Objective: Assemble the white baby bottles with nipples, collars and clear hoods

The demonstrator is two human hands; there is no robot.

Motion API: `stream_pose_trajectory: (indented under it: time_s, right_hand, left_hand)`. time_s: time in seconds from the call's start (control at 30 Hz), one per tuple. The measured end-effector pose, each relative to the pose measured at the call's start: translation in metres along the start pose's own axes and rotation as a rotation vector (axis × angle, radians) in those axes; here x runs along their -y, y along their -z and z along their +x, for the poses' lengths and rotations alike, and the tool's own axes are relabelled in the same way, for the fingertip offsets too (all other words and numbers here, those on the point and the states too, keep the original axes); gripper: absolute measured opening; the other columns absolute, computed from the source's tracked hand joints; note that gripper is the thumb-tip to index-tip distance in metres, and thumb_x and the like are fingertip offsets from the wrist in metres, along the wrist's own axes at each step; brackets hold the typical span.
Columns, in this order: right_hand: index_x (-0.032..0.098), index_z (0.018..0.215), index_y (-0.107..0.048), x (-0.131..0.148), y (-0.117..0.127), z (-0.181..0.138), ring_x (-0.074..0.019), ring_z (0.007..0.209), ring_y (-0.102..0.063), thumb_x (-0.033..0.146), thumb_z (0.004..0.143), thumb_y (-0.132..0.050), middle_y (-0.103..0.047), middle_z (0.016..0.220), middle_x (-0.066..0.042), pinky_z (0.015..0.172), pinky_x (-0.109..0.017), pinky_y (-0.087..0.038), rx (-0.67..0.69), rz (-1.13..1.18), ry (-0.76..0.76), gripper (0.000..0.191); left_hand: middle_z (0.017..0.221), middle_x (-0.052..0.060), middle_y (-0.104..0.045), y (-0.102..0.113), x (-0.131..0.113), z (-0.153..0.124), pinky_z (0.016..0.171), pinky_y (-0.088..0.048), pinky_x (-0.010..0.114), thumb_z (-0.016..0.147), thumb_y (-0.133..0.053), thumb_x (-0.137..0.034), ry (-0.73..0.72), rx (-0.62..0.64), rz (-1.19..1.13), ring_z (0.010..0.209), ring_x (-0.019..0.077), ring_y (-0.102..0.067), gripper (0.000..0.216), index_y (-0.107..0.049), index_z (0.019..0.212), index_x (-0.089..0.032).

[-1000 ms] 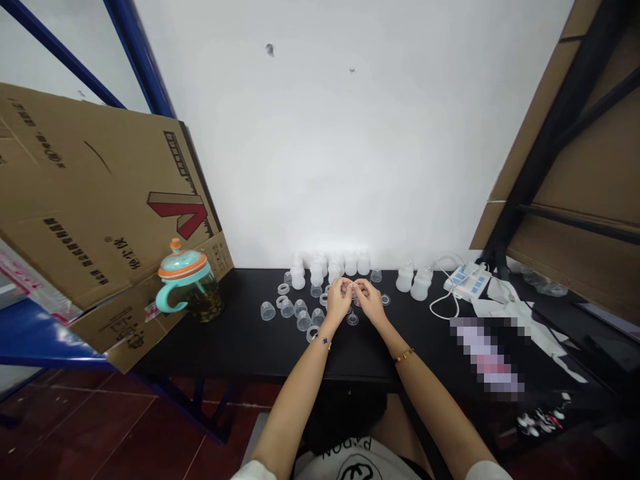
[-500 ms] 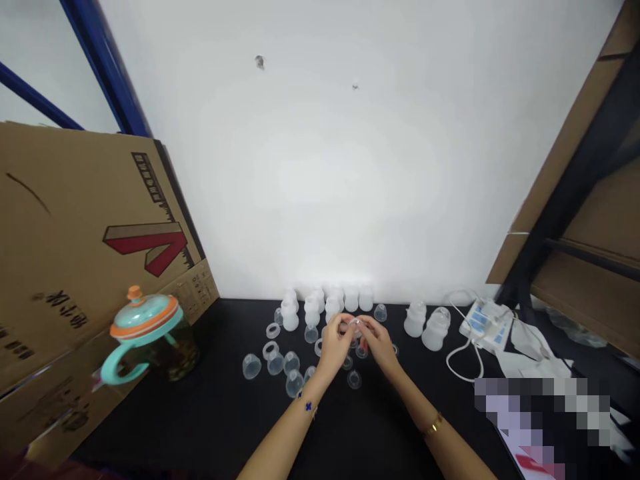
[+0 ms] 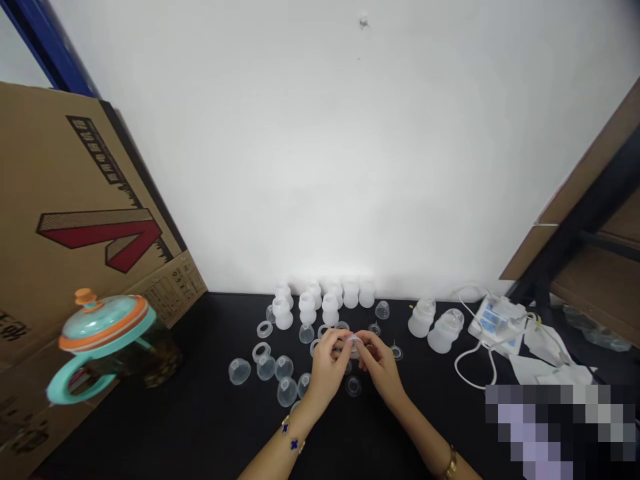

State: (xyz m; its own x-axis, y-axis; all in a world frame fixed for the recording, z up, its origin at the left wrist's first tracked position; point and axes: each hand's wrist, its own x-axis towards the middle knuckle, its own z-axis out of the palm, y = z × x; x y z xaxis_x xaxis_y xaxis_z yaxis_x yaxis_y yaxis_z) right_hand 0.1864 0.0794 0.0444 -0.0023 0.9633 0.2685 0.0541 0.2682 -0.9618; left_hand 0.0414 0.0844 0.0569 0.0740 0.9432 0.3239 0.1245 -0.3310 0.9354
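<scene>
In front of me my left hand (image 3: 327,363) and my right hand (image 3: 383,370) pinch a small whitish bottle collar ring (image 3: 355,340) between their fingertips. Something clear sits in the ring, perhaps a nipple; the fingers partly cover it. Clear silicone nipples (image 3: 353,386) lie on the black table close to the hands. To the left are loose collar rings (image 3: 261,351) and several clear dome caps (image 3: 287,391). Behind the hands, white baby bottles (image 3: 307,309) stand upright in rows near the wall. Two capped bottles (image 3: 445,331) stand apart on the right.
On the left, a teal and orange lidded jug (image 3: 107,340) with dark liquid stands before a large cardboard box (image 3: 60,173). A power strip (image 3: 497,323) with white cables and crumpled paper (image 3: 535,367) occupy the right side. A white wall (image 3: 320,167) closes off the back.
The view has tilted down and shifted. Both hands have turned the collar ring slightly, and it now shows more plainly between the fingertips. The bottles and loose parts stay in place.
</scene>
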Motion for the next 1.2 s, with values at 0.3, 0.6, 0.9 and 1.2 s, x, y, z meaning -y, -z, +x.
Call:
stream_pose_trajectory:
  time_s: [0.3, 0.6, 0.9, 1.2]
  right_hand:
    - [0.021, 0.109, -0.068, 0.010, -0.006, -0.012, -0.0163, 0.065, -0.062, 0.048, 0.097, -0.055, -0.071, 0.089, -0.005, 0.058, -0.026, -0.049, 0.002, -0.130, 0.139, 0.033]
    - [0.020, 0.107, -0.065, 0.005, -0.008, -0.013, -0.0158, 0.065, -0.062, 0.047, 0.099, -0.053, -0.071, 0.085, -0.003, 0.059, -0.025, -0.048, 0.004, -0.207, 0.170, 0.031]
    - [0.019, 0.109, -0.066, 0.002, -0.004, -0.010, -0.0172, 0.064, -0.063, 0.049, 0.096, -0.056, -0.072, 0.086, -0.005, 0.059, -0.026, -0.051, -0.079, -0.236, 0.165, 0.034]
    - [0.020, 0.103, -0.068, 0.005, -0.003, -0.010, -0.0162, 0.062, -0.063, 0.049, 0.095, -0.059, -0.071, 0.081, -0.004, 0.055, -0.024, -0.051, -0.095, -0.218, 0.171, 0.032]
  left_hand:
    - [0.091, 0.006, -0.065, 0.004, -0.016, -0.007, 0.066, -0.053, 0.023, 0.095, -0.056, -0.031, -0.171, -0.050, 0.151, 0.081, 0.0166, -0.064, 0.019, -0.071, 0.093, -0.020]
    - [0.088, 0.005, -0.061, 0.001, -0.007, -0.006, 0.064, -0.050, 0.022, 0.094, -0.057, -0.031, -0.146, -0.079, 0.126, 0.078, 0.0152, -0.061, 0.017, -0.068, 0.088, -0.018]
    - [0.112, 0.009, -0.066, -0.003, -0.008, -0.008, 0.068, -0.054, 0.026, 0.097, -0.054, -0.037, -0.091, -0.061, 0.069, 0.087, 0.0176, -0.066, 0.025, -0.066, 0.112, -0.021]
    - [0.093, 0.006, -0.073, -0.003, -0.007, -0.007, 0.063, -0.051, 0.025, 0.096, -0.052, -0.034, -0.062, -0.051, 0.173, 0.074, 0.0162, -0.067, 0.024, -0.069, 0.102, -0.019]
